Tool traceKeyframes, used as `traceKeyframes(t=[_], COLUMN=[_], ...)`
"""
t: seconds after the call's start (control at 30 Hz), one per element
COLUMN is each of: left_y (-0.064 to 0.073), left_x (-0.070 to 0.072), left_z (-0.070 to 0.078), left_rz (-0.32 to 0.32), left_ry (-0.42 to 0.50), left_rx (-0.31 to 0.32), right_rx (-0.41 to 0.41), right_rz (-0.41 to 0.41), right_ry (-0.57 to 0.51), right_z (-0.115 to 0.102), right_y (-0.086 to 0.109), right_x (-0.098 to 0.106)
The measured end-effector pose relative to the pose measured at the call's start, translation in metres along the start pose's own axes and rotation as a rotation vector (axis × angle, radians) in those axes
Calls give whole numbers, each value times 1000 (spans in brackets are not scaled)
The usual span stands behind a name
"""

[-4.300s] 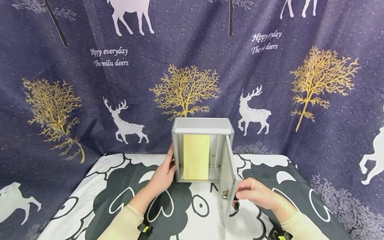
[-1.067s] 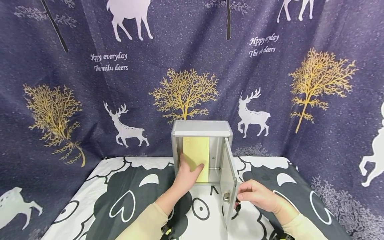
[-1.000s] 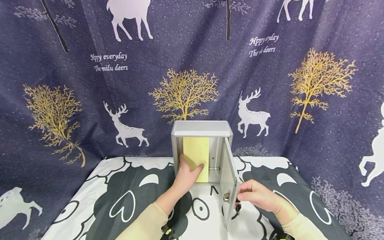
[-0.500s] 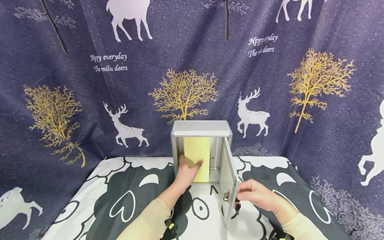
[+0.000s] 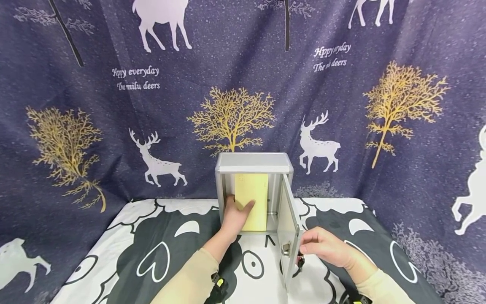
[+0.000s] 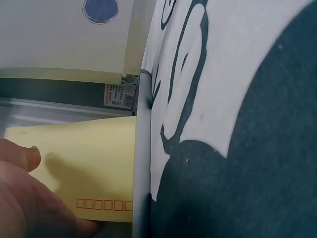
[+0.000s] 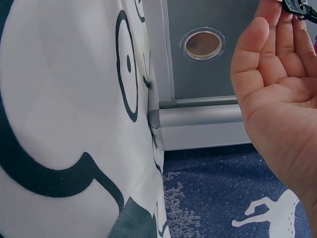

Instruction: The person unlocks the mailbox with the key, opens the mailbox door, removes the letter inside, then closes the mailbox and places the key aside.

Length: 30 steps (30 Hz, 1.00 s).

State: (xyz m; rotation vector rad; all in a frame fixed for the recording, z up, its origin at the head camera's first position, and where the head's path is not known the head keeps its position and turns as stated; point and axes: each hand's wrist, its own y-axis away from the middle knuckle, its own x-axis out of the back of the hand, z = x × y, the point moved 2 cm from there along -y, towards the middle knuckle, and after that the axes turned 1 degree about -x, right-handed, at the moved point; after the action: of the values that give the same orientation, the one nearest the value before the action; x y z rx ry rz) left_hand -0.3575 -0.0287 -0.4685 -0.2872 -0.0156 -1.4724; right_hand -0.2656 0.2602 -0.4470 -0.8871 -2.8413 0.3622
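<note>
A grey metal box (image 5: 255,162) stands upright at the centre of the head view, its door (image 5: 287,219) swung out on the right side. Within it a yellow envelope (image 5: 255,190) is upright. My left hand (image 5: 233,216) reaches inside and pinches the envelope by its left edge, thumb across the front and fingers behind. In the left wrist view, red postcode squares show near the envelope's bottom end. At the door's outer face my right hand (image 5: 324,247) holds a black-headed key (image 7: 296,7) by its fingertips. A metal lock (image 5: 286,249) sits on the door's inner face.
The box rests on a black-and-white cartoon-print cloth (image 5: 252,291). Close behind it hangs a dark blue curtain (image 5: 243,59) printed with deer and gold trees. A round window (image 7: 203,44) is set in the door, and a small label (image 6: 119,95) shows inside the box.
My left hand has gone from the box's left side to the envelope inside. Over the last second the envelope has shifted slightly right with it. My right hand stays at the door.
</note>
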Motion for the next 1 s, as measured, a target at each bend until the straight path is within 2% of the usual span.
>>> traceKeyframes(t=[0.33,0.57,1.0], left_y=[-1,-2,-5], left_x=[0,0,-2], left_z=[-1,-5,-10], left_rz=[9,-32,-78], left_ry=[31,27,39], left_rx=[-17,-25,-80], right_rx=[5,12,4], right_rz=[5,3,5], right_ry=[14,23,44], right_z=[0,-2,-3], right_y=[-1,-2,0], right_x=[1,-1,0])
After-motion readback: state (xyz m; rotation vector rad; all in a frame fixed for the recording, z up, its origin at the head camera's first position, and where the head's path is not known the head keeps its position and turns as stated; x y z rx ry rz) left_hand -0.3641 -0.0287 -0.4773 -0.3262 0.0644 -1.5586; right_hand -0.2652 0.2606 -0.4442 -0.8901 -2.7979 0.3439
